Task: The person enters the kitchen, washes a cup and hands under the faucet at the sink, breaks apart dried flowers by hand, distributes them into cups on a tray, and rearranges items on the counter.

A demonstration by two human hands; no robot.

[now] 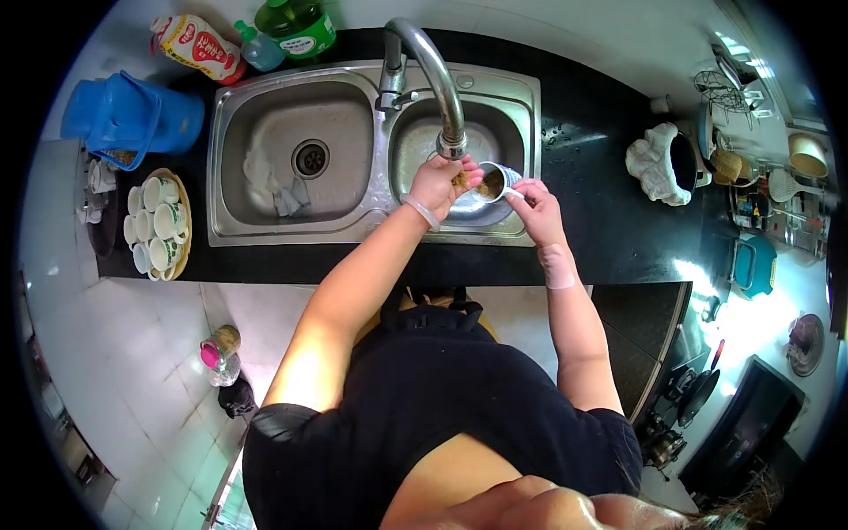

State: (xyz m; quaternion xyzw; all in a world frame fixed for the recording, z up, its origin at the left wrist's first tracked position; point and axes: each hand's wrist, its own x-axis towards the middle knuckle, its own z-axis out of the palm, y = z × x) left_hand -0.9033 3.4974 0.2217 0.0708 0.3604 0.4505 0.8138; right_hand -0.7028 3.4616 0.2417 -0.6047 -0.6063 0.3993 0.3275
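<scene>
My right hand (535, 210) grips a white mug (511, 179) by its handle, over the right sink basin. The mug is tilted with its mouth toward my left hand, and something brown shows inside it. Just under the faucet spout (452, 144) is my left hand (434, 188), fingers curled around a small yellow-brown piece (460, 179). What this piece is, I cannot make out. Both hands are close together, the left one beside the mug's mouth. The right basin (415, 132) lies beneath them.
In the left basin (265, 115) lies a greyish cloth (290, 198). Several mugs (165, 221) stand on a round tray at the left. Behind the sink are a green bottle (296, 26) and a printed bag (199, 46). A blue bucket (150, 115) stands left; a cloth-draped pot (658, 165) right.
</scene>
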